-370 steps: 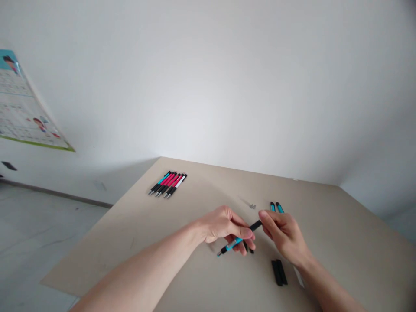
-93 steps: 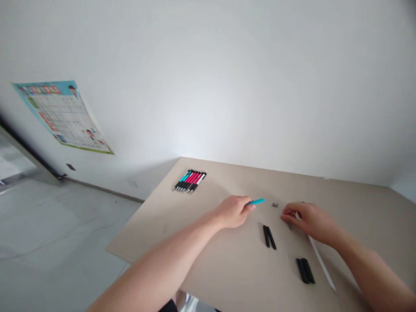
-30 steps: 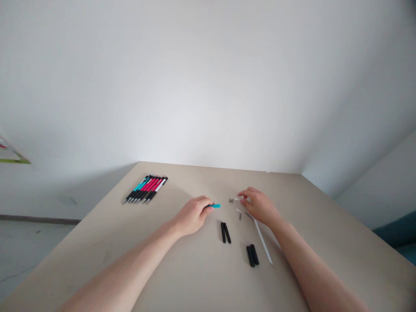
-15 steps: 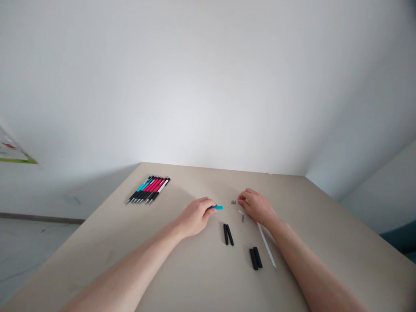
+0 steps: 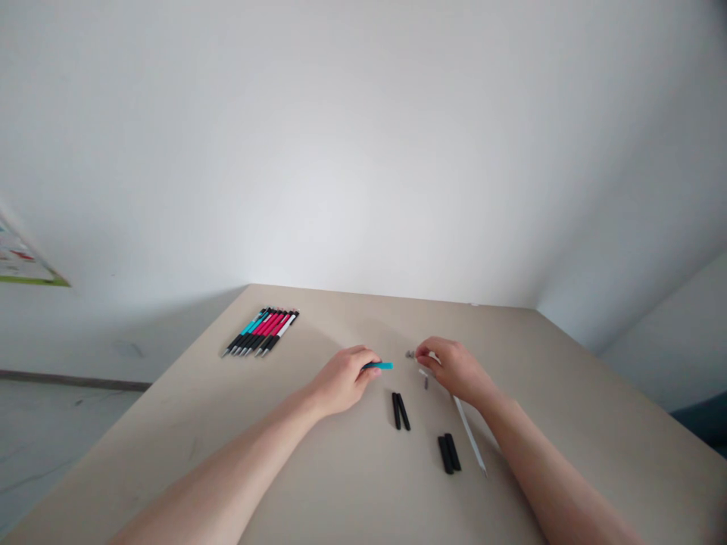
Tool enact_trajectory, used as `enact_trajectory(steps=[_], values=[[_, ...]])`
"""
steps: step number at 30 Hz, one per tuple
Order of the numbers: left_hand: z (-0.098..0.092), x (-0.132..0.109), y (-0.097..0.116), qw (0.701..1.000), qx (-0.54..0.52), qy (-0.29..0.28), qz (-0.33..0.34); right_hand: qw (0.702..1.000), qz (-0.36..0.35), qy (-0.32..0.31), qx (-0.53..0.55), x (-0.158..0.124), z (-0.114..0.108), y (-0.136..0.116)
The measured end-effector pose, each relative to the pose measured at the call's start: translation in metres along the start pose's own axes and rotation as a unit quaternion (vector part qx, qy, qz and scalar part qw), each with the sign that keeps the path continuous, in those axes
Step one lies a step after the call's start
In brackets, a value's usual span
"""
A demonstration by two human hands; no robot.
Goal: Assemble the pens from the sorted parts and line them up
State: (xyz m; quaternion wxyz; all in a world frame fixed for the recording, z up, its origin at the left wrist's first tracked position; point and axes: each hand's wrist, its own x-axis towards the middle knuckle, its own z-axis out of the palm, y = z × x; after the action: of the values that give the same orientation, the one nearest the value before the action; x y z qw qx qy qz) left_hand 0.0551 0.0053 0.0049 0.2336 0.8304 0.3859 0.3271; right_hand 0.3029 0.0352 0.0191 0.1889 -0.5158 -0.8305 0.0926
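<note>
My left hand (image 5: pixel 347 378) is closed around a turquoise pen barrel (image 5: pixel 385 365), whose end sticks out to the right past my fingertips. To its right, my right hand (image 5: pixel 454 369) has thumb and fingertips pinched together; whatever may be between them is too small to make out. Small grey metal pieces (image 5: pixel 410 354) lie just left of those fingertips. A small spring-like piece (image 5: pixel 425 383) sits below them, and a thin white pen refill (image 5: pixel 471 439) runs from under my right hand toward me.
Two slim black tubes (image 5: pixel 400 411) lie side by side nearer me, and two thicker black grips (image 5: pixel 448 453) to their right. A row of several pens (image 5: pixel 261 331), turquoise, red and white, rests at the table's (image 5: pixel 318 484) far left. A wall (image 5: pixel 363 151) stands behind.
My right hand has shifted slightly, its fingertips drawn into a pinch just above the table. My left hand keeps its hold on the turquoise barrel. The view has moved a little.
</note>
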Motion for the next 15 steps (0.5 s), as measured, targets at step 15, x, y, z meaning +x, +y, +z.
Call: enact_trajectory(steps=[15], values=[[0.002,0.0,-0.003,1.0,-0.004,-0.003,-0.006,0.997,0.066,-0.042,-0.016,-0.005,-0.02,0.008]])
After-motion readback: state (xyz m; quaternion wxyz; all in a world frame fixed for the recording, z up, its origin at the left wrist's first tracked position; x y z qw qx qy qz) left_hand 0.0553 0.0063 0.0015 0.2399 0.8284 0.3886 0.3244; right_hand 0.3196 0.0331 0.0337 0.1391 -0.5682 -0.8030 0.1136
